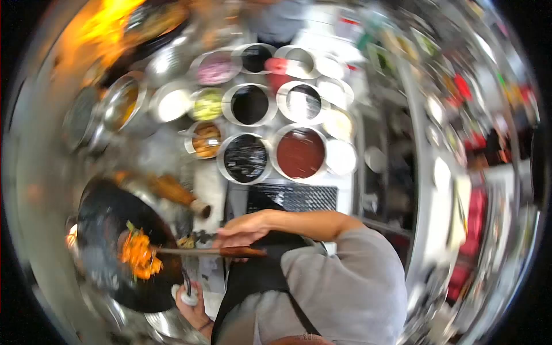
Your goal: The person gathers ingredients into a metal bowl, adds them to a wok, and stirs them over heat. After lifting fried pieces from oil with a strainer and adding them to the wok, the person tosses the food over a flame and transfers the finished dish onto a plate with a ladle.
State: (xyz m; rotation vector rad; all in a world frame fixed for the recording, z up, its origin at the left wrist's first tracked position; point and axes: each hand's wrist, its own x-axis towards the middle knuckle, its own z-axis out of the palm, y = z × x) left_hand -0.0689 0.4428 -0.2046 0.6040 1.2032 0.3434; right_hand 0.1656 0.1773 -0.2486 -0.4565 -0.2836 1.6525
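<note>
A dark wok (103,247) fills the left side, tilted, with orange sliced food (141,255) and some green pieces in it. My left hand (194,303) grips the wok handle (187,282) through a white cloth (188,296). Over the wok's near side lies a wok ladle (195,251) with a metal shaft and brown wooden grip; its head is hidden among the food. Around that grip is my right hand (244,229), smeared by motion, with skin showing above and below the wood.
Round pots of dark sauce (249,104) and red-brown sauce (300,152) stand beyond my right arm, beside bowls of chopped ingredients (207,104). A black perforated grate (305,196) lies nearer. Flames (109,26) rise at the upper left. A counter (431,218) runs behind me.
</note>
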